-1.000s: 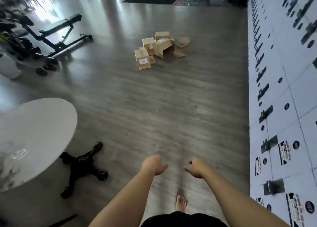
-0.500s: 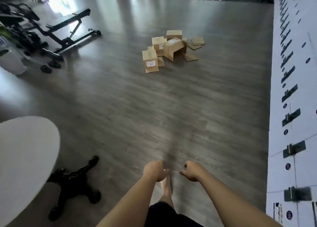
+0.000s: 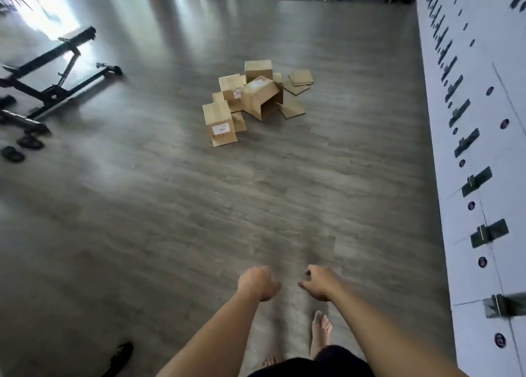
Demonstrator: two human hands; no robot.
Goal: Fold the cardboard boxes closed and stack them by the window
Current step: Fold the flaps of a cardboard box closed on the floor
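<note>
A heap of brown cardboard boxes (image 3: 247, 100) lies on the floor well ahead of me. The nearest box (image 3: 219, 124) has a white label and stands at the heap's front left. A larger box (image 3: 263, 97) lies tipped on its side with its opening facing me. Flat cardboard pieces (image 3: 299, 80) lie at the heap's right. My left hand (image 3: 257, 282) and my right hand (image 3: 317, 282) hang in front of me, fingers loosely curled, holding nothing, far short of the boxes.
A black exercise bench (image 3: 57, 80) stands at the left, with bright window light on the floor behind it. A white wall of printed panels (image 3: 478, 149) runs along the right. A black chair-base caster (image 3: 121, 356) shows at the bottom left. My bare feet (image 3: 320, 334) are on the grey wood floor.
I have walked forward: the boxes are nearer and larger, and the white round table has dropped out of view at the left. Both hands stay low and hold nothing.
</note>
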